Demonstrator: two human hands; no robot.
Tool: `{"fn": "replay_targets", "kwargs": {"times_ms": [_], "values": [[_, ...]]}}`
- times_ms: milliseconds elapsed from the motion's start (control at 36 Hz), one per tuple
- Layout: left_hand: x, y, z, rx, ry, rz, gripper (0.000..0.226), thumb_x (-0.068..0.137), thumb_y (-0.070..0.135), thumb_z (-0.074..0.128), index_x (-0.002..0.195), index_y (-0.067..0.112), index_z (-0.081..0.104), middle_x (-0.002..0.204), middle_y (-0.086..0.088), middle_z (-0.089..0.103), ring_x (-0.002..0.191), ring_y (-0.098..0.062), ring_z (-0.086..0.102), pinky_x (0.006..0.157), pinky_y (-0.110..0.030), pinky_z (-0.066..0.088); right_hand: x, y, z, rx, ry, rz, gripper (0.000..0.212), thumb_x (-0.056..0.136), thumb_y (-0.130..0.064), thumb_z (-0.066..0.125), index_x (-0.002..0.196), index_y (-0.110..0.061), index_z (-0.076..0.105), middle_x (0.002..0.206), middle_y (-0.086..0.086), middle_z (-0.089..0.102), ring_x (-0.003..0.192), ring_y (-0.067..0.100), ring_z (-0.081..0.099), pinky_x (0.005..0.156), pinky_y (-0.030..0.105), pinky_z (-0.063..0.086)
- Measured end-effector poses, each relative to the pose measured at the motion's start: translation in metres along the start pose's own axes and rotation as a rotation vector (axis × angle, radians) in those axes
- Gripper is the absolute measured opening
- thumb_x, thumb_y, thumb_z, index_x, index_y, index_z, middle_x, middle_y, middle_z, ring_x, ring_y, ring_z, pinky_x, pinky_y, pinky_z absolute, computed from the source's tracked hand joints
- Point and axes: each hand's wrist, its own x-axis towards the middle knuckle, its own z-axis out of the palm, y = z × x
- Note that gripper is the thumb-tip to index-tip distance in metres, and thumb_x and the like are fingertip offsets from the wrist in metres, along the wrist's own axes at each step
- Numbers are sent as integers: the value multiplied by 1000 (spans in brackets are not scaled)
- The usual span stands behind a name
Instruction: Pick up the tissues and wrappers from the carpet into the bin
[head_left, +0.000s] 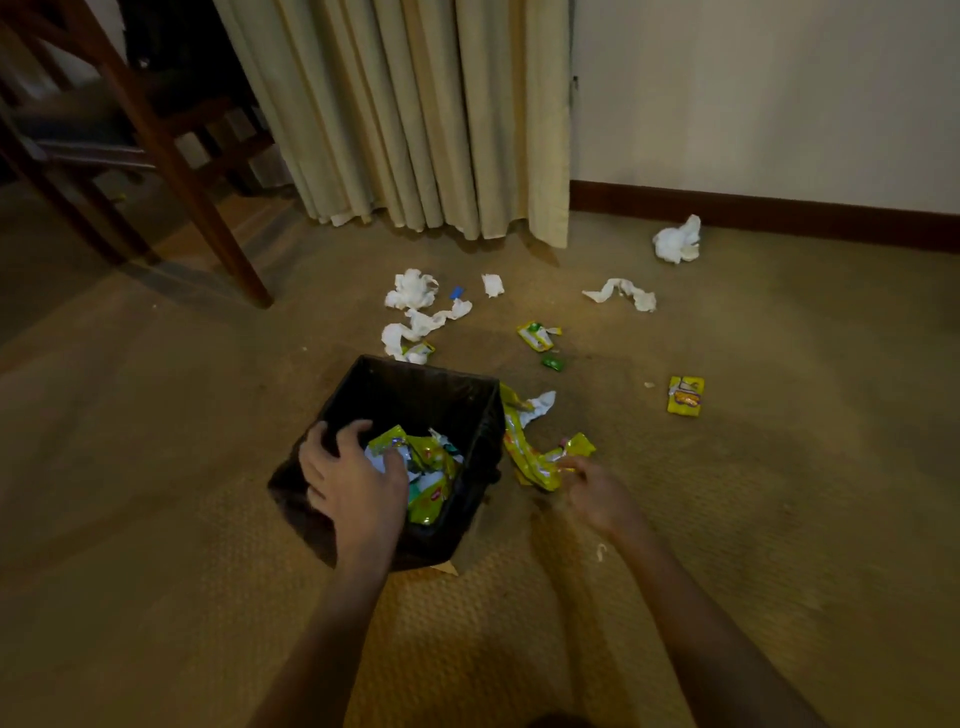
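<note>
We see the black bin (415, 395) standing on the carpet (779, 493) at the centre of the view, already holding green-yellow wrappers and some white tissue. Our left hand (353, 478) lies over the bin's near left rim at about 8 o'clock from its middle, fingers spread and bent over the edge and the litter inside; we cannot tell whether it grasps anything. Our right hand (597, 493), at 3 o'clock from the bin, pinches the near end of a long yellow wrapper (530, 452) that trails along the bin's right side.

A small tissue (540, 405) lies touching that wrapper's far part. At 12 o'clock from the bin sits a cluster of crumpled tissues (415, 312), with a small blue scrap (456, 292) among them. At 1 o'clock lie a green-yellow packet (537, 335) and a tiny green wrapper (553, 362). At 2 o'clock a yellow sachet (685, 396) lies flat, well apart. Farther off, a twisted tissue (623, 293) and a balled tissue (675, 241) sit near the skirting board (779, 213). Curtains (415, 114) hang at 12 o'clock; a wooden chair (156, 145) stands at 10 o'clock.
</note>
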Motion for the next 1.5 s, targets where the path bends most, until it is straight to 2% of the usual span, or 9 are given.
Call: {"fn": "replay_targets", "kwargs": {"times_ms": [83, 167, 306, 417, 694, 861, 1028, 1278, 1500], "values": [[-22, 25, 28, -100, 38, 261, 28, 90, 14, 62, 116, 21, 58, 140, -5, 36, 131, -18, 34, 107, -35, 32, 10, 36, -26, -113, -15, 53, 37, 98, -11, 44, 133, -9, 54, 135, 13, 55, 101, 23, 59, 79, 22, 44], [-43, 44, 75, -286, -228, 427, 20, 88, 4, 59, 101, 18, 63, 107, 2, 59, 95, -3, 55, 85, -11, 39, 18, 73, -44, -227, 4, 113, 35, 96, -7, 43, 130, -3, 54, 135, 17, 54, 122, 27, 53, 97, 25, 39], [-50, 50, 180, -588, -707, -114, 12, 92, -2, 53, 98, 7, 58, 83, -10, 63, 59, -7, 58, 61, -22, 46, 34, 119, -56, -310, -68, 209, 42, 94, -12, 52, 136, -8, 48, 131, 17, 54, 113, 27, 57, 94, 35, 48], [-43, 25, 244, -404, -585, -225, 31, 89, 6, 61, 120, 8, 56, 105, -16, 64, 91, -24, 61, 83, -38, 49, 49, 144, -52, -372, -93, 204, 48, 95, -11, 45, 143, -14, 39, 143, 16, 43, 126, 28, 48, 100, 34, 42], [0, -35, 296, -90, -485, 0, 54, 90, -4, 53, 142, 1, 39, 150, -19, 32, 141, -30, 28, 110, -28, 23, 97, 151, -15, -391, -106, -51, 63, 85, -1, 50, 145, -13, 37, 148, 23, 32, 136, 33, 36, 109, 34, 31], [-4, -78, 317, 208, -429, 203, 52, 92, 6, 52, 142, 13, 44, 153, -5, 32, 134, -31, 31, 107, -34, 20, 133, 151, 3, -403, -146, -238, 83, 85, -19, 62, 153, -17, 15, 160, 12, 6, 147, 28, 8, 117, 41, 19], [-13, -100, 329, 238, -365, 347, 46, 90, 15, 45, 134, 6, 53, 142, -17, 47, 115, -41, 51, 91, -50, 45, 165, 163, 27, -529, -114, -305, 80, 88, -24, 53, 152, -37, 9, 161, 2, -9, 148, 29, -2, 118, 46, 14], [-16, -108, 336, 260, -339, 260, 61, 94, 30, 35, 153, 21, 20, 156, 1, 24, 136, -16, 31, 96, -41, 42, 183, 183, 25, -591, 20, -338, 51, 91, -33, 59, 140, -23, 48, 155, 19, 25, 142, 42, 21, 113, 51, 26], [-13, -104, 332, 354, -420, 317, 62, 84, 24, 36, 145, 34, 31, 150, -7, 34, 115, -34, 48, 84, -50, 45, 197, 204, -3, -502, 135, -263, 42, 86, -33, 65, 116, -5, 56, 153, 20, 27, 142, 44, 16, 115, 52, 23]]}}
